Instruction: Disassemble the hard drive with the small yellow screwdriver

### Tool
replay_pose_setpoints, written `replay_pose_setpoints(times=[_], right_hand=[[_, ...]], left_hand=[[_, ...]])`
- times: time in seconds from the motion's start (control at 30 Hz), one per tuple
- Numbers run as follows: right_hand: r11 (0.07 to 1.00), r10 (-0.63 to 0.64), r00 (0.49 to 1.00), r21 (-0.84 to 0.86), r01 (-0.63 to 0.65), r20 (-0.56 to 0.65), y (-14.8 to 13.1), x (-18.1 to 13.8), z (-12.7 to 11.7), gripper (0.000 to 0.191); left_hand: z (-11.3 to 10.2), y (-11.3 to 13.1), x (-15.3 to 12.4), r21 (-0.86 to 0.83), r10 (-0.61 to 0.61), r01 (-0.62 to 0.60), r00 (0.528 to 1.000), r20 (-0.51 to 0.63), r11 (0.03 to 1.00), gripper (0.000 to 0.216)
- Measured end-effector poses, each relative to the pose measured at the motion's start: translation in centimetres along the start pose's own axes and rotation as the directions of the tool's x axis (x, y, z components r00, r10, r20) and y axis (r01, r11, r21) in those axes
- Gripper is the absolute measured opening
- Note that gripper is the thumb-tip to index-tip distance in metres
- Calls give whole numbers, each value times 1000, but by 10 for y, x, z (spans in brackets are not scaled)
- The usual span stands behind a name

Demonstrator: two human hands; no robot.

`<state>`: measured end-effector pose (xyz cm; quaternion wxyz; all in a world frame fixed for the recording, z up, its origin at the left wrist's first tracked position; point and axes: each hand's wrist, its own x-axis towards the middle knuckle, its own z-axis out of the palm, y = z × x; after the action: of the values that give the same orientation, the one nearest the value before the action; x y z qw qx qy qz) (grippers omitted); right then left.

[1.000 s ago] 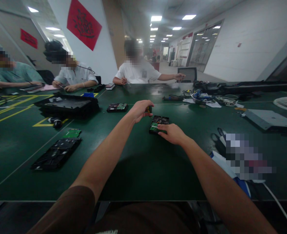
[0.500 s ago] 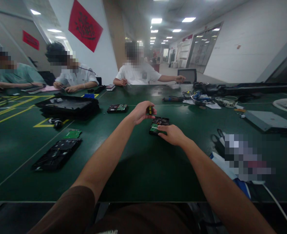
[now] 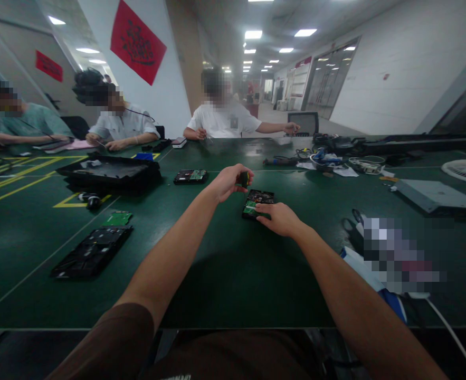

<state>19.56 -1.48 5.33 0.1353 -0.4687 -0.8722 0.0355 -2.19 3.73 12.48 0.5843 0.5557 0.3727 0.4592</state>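
Observation:
A hard drive with a dark metal body and a green circuit board lies on the table in front of me. My right hand grips its near right side, thumb and fingers at the circuit board end. Over the drive's far left corner, my left hand is closed around a screwdriver with a short black-and-yellow handle. The handle stands roughly upright; its shaft and tip are too small to make out. A second hard drive rests further back, to the left of my left hand.
To the left lie a black drive casing and a loose green circuit board. Stacked black trays stand behind them. On the right are a grey metal box, cables and a blue-white packet. Several people sit across the table.
The screwdriver handle has turned in my left fingers, showing less of its yellow side. My left hand has shifted very slightly; my right hand and the hard drive have stayed in place.

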Motion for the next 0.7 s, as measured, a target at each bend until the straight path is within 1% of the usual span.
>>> replay_pose_setpoints(times=[0.13,0.33,0.53,0.7], right_hand=[[1000,4,1000,7,-4,-1,1,0,1,38],[1000,2,1000,18,-2,-8,2,1,2,39],[1000,-5,1000,22,5,-8,2,0,1,38],[999,-9,1000,37,10,-12,1,-1,-1,39]], left_hand=[[-2,1,0,11,2,-2,1000,-11,1000,23],[-2,0,0,8,7,-7,1000,11,1000,24],[-1,0,0,-3,-2,2,1000,-1,1000,23],[3,0,0,25,8,-7,999,-34,1000,18]])
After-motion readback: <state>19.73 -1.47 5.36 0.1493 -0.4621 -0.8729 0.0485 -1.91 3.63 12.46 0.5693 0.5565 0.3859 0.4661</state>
